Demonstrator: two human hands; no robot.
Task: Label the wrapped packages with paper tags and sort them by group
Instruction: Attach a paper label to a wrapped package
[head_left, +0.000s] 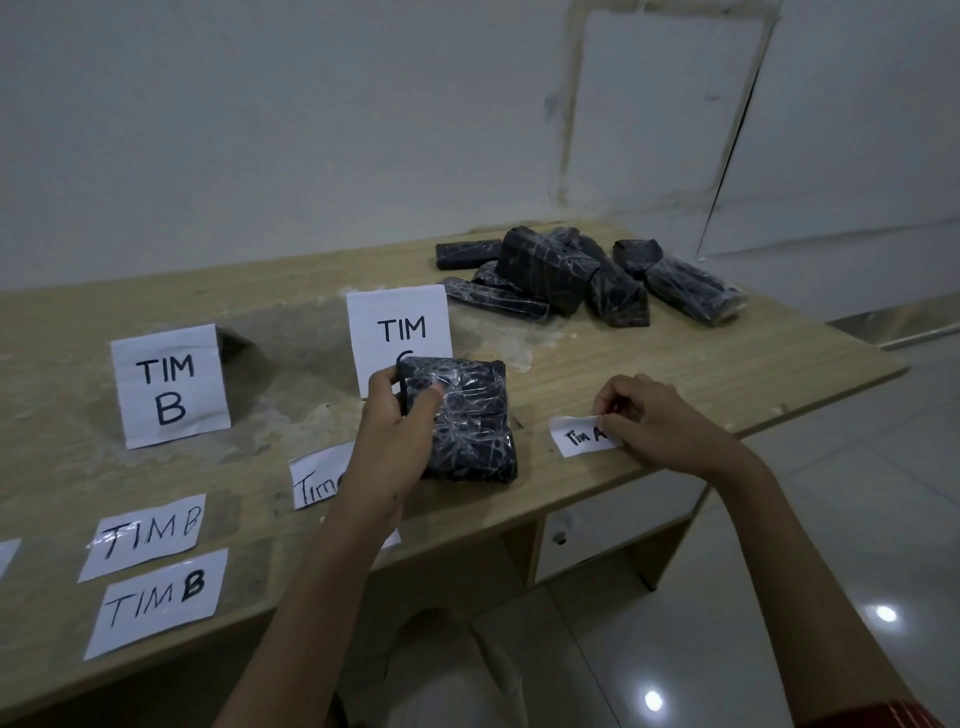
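Gripping the wrapped package (464, 415), probably soft and slick, by its left edge, the left hand (396, 441) is steadying it on the table (675, 353), while the right hand (647, 422), just beside it, is pinching a flimsy paper tag (577, 438) by its end.

One standing white paper sign (169, 384) reads "TIM B", a taller sign (397, 332) "TIM". Flat white paper tags (148, 535) (158, 603) read "TIM B", one small slip (584, 436) "Tim A".

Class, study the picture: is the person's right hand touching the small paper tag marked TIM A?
Touching. The head view shows the right hand pinching the right end of the paper tag, with no gap. The left hand grips the wrapped package.
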